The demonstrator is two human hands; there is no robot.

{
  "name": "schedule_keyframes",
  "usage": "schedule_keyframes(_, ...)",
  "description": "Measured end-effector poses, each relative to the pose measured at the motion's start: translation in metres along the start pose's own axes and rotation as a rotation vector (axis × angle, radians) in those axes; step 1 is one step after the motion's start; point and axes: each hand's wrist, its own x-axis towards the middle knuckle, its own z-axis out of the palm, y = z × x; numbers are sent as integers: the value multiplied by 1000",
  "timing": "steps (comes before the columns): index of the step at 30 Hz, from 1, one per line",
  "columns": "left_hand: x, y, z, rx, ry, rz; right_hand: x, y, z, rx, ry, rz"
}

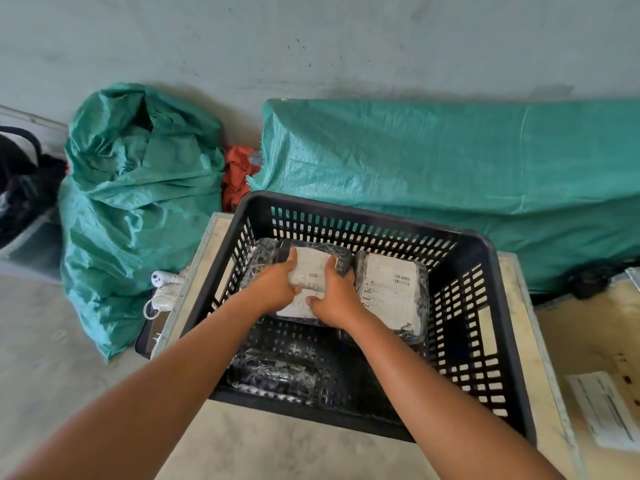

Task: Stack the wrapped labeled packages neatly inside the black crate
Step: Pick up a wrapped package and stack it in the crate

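The black slotted crate (485, 341) stands on a pale wooden box. Both my hands reach into it and grip one wrapped package with a white label (311, 268) at the back left of the crate. My left hand (277, 285) holds its left edge and my right hand (334, 296) its right edge. This package lies on top of another wrapped one, whose edge shows at the left. A second labeled package (391, 289) lies beside it at the back right. A dark wrapped package (273, 374) with no label showing rests at the front left of the crate floor.
Two green woven sacks lie behind: a bunched one (138, 202) at the left and a long one (450, 174) along the wall. A white controller with a cord (162, 289) sits left of the crate. A paper sheet (606, 410) lies on the wooden surface at right.
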Motion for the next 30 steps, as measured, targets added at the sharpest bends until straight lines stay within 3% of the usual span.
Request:
schedule_keyframes(5,3,18,37,173,10,-136,11,-12,12,-34,-45,146)
schedule_keyframes(11,17,0,48,164,28,-76,18,0,42,-72,71,83)
schedule_keyframes(16,33,-20,55,147,-3,25,26,16,56,-163,27,49)
schedule_keyframes(21,52,-31,68,276,-163,-28,37,23,64,-266,-45,89)
schedule_keyframes(30,53,-32,69,234,-112,-35,47,24,64,-350,75,104)
